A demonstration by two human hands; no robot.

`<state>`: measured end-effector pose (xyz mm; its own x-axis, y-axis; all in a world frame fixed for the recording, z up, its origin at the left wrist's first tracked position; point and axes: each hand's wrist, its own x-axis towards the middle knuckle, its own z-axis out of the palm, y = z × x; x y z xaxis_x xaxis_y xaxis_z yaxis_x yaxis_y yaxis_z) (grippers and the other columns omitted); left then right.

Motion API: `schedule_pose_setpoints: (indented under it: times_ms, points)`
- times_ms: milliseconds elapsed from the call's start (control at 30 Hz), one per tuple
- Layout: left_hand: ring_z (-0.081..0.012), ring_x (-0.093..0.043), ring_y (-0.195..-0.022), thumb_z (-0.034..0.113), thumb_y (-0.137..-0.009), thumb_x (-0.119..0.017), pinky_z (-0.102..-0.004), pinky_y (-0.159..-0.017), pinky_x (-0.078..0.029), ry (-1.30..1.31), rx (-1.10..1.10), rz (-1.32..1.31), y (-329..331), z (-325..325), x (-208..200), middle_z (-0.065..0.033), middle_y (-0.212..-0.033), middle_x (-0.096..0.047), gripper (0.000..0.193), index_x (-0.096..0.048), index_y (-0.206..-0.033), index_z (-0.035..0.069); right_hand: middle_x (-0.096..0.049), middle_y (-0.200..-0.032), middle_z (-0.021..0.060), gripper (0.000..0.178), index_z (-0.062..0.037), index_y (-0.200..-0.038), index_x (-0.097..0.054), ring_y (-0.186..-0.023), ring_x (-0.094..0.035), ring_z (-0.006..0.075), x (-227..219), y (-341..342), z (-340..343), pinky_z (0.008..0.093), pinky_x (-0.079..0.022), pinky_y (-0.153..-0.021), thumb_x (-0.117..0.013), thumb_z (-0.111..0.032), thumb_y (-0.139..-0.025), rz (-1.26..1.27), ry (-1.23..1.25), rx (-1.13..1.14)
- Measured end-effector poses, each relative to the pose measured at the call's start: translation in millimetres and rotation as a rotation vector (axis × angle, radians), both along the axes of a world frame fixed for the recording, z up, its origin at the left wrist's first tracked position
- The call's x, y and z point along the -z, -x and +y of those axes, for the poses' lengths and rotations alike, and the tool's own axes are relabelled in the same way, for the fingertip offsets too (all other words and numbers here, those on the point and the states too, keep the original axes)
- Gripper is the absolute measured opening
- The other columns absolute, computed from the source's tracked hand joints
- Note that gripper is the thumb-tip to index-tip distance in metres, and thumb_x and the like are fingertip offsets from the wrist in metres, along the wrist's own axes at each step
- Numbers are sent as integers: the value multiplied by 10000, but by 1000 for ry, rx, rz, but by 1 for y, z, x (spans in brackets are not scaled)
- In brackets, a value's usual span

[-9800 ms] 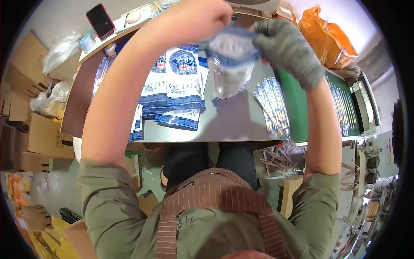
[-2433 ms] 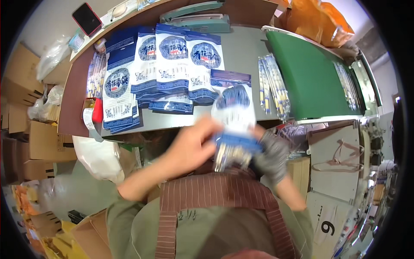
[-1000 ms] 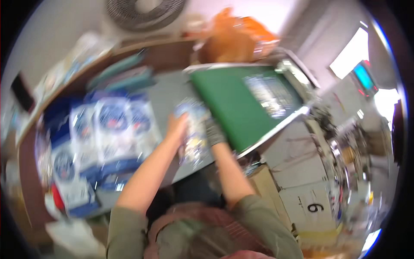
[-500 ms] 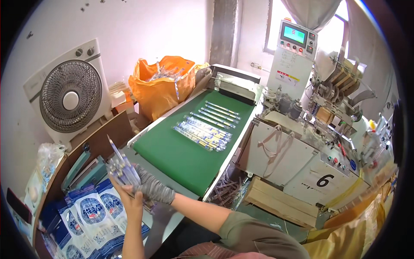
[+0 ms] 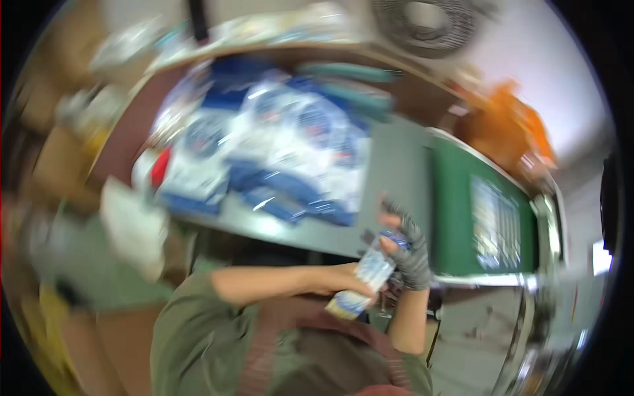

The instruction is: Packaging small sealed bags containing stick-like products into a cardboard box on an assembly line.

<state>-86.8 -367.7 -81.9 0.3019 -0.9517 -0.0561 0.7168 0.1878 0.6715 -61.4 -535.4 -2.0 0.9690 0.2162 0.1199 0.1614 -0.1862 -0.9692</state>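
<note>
Motion blurs the view. A bundle of slim, clear-wrapped sticks [image 5: 374, 269] with white, blue and yellowish print is held slanting in front of my body. My bare left hand [image 5: 345, 278] closes round its lower part, with the thumb across the front. My right hand [image 5: 411, 247], in a grey striped glove with bare fingertips, grips the upper end. Beyond the hands, white-and-blue printed plastic bags [image 5: 297, 142] lie overlapping on the grey table [image 5: 398, 155]. What each stick contains cannot be made out.
To the right, a green conveyor belt [image 5: 452, 218] carries a row of wrapped sticks [image 5: 495, 224]. An orange sack [image 5: 508, 129] and a fan [image 5: 426, 23] stand beyond. A brown raised border [image 5: 129, 135] edges the table. Cardboard boxes [image 5: 63, 158] are at the left.
My view has swung left, so the printed bags are now central and the belt is at the right. Both hands have brought the bundle closer to my body.
</note>
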Motion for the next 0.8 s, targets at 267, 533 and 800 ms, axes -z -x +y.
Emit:
schedule_pose_setpoints:
  times_ms: [267, 533, 800]
  points:
    - [-315, -577, -1081, 111, -811, -644, -363, -905, -479, -1271, -1202, -1590, 17, 241, -4, -176, -1176, -586, 472, -513, -1256, 24, -657, -794, 87, 186, -6, -851, -651, -749, -620, 151, 63, -7, 70, 272, -486, -694, -672, -186, -809, 302, -188, -188]
    - [-282, -600, -1044, 38, -790, -555, -355, -852, -510, -1613, -968, -1820, 41, 349, 26, -123, -1094, -621, 347, -574, -1135, 14, -632, -788, 84, 247, -16, -855, -620, -733, -579, 136, 50, -4, 109, 255, -462, -675, -677, -247, -790, 298, -119, -181]
    - [-340, -594, -752, 33, -685, -685, -408, -638, -468, -1419, -1186, -1527, -19, 372, -12, -144, -783, -589, 184, -542, -801, 34, -635, -796, 90, 269, -11, -868, -613, -748, -582, 145, 40, 4, 103, 264, -456, -703, -672, -259, -783, 261, -90, -156]
